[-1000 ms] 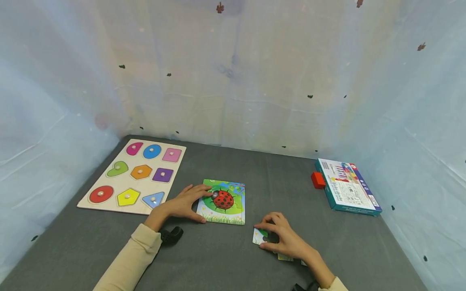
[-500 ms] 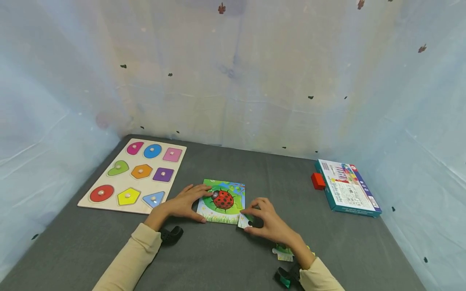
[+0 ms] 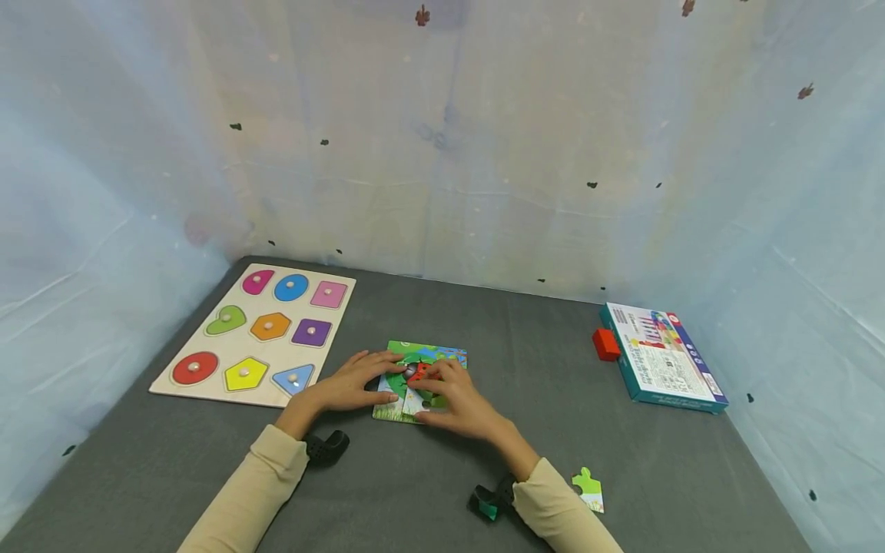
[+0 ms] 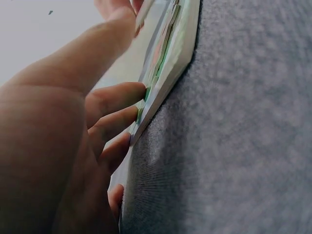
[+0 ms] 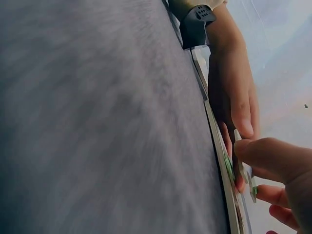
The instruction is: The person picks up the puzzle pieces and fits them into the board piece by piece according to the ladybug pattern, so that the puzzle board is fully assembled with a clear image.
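A square ladybug picture puzzle (image 3: 451,355) lies mid-table, partly covered by both hands. My left hand (image 3: 354,382) rests at its left side, fingers lying over the picture. In the left wrist view its fingertips (image 4: 139,92) touch the edge of the puzzle board (image 4: 170,80). Between thumb and fingers, my right hand (image 3: 459,403) pinches a puzzle piece (image 3: 412,402) over the lower middle of the picture. From the right wrist, that piece (image 5: 247,170) appears tilted, close above the board (image 5: 225,178), near the left thumb.
A loose green puzzle piece (image 3: 588,489) lies beside the right sleeve. At back left is a wooden shape board (image 3: 276,353) with knobbed pieces. A teal-edged box (image 3: 664,357) lies at the right, a red block (image 3: 606,345) against it. A pale curtain (image 3: 442,153) surrounds the table.
My right hand has carried the puzzle piece leftward from the table onto the ladybug puzzle. The left thumb has shifted slightly up and onto the board; the left hand otherwise stays put.
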The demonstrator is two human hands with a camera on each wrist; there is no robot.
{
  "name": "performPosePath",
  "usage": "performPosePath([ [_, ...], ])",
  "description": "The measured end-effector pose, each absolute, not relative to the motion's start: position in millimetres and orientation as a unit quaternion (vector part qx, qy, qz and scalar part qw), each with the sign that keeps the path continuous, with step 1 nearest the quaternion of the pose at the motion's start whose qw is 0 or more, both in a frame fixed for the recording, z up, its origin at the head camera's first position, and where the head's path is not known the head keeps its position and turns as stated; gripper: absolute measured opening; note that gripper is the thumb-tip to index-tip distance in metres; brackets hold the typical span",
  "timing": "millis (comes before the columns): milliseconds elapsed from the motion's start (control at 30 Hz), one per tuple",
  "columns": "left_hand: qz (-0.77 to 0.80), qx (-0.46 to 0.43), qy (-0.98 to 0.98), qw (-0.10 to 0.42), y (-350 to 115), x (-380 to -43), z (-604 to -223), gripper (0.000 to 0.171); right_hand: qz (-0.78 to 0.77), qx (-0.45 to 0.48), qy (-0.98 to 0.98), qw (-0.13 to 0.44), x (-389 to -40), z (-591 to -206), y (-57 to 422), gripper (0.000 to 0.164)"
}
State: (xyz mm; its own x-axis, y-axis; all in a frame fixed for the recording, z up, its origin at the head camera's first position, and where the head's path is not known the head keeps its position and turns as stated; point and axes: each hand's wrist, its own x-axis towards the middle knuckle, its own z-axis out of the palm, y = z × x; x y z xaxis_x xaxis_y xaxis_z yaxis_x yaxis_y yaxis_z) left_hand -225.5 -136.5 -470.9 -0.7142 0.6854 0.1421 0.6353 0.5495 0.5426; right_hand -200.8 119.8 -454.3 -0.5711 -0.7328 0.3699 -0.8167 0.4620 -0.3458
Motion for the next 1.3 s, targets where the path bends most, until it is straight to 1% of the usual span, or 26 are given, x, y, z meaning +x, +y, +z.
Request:
performPosePath([
  [200, 0.29, 0.378, 0.878, 0.039, -137.2, -225.9, -470.1, 0.056, 0.24, 0.464, -0.847, 0.093, -205.7, -455.3, 104.5, 0.041],
  [567, 0.3, 0.375, 0.876, 0.041, -138.1, -223.6, -470.2, 0.054, 0.242, 0.467, -0.846, 0.088, -209.1, -462.5, 90.5, 0.041],
  [733, 0.295, 0.377, 0.877, 0.037, -138.4, -223.4, -471.9, 0.052, 0.248, 0.465, -0.846, 0.086, -209.7, -465.7, 89.3, 0.044],
  [900, 0.296, 0.378, 0.876, 0.035, -138.2, -224.6, -472.8, 0.053, 0.27, 0.47, -0.834, 0.1, -211.1, -468.2, 90.3, 0.047],
  [1100, 0.293, 0.378, 0.877, 0.035, -137.6, -226.8, -472.7, 0.054, 0.295, 0.449, -0.834, 0.124, -214.1, -469.3, 92.6, 0.04],
  [1200, 0.292, 0.38, 0.877, 0.035, -137.6, -227.1, -472.8, 0.054, 0.295, 0.437, -0.84, 0.124, -214.6, -470.4, 94.1, 0.038],
  [1300, 0.292, 0.381, 0.876, 0.034, -137.6, -227.1, -473.8, 0.054, 0.297, 0.434, -0.843, 0.111, -214.9, -471.7, 95.0, 0.038],
])
